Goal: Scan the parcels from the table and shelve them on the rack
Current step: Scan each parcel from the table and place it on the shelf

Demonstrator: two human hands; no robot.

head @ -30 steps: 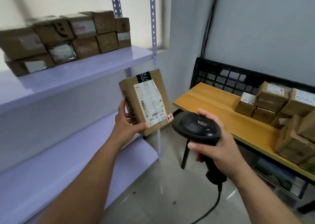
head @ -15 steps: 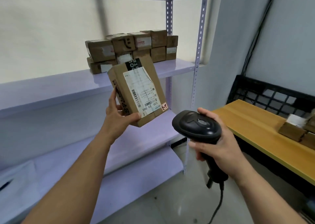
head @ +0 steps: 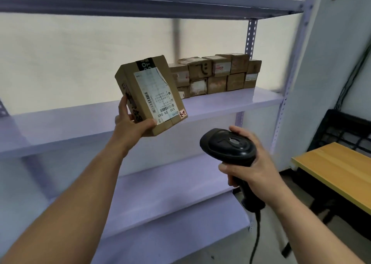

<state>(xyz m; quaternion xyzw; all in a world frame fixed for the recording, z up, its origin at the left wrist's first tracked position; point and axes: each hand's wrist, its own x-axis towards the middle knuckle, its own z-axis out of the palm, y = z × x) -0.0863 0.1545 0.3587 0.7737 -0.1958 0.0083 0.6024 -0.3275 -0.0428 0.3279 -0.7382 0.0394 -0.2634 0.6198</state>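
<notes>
Operator: Which step?
Manual: Likely shelving. Your left hand (head: pixel 132 125) clasps the parcel (head: pixel 150 95) at its lower corner; your right hand (head: pixel 251 169) is curled round the scanner (head: pixel 228 145).
Operator: Next?
Manual: Set it on the shelf (head: pixel 220 103) just beyond your grip, beside the stacked parcels (head: pixel 216 74) to its right.

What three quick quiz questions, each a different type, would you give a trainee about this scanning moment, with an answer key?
1. True or false: the left hand is empty.
2. What does the right hand hold? A) tape dispenser B) barcode scanner C) marker pen
3. Fill in: the stacked parcels sit at the ___ end of the rack's middle shelf.

Key:
1. False; it grips a labelled cardboard parcel.
2. B.
3. Right.
</notes>
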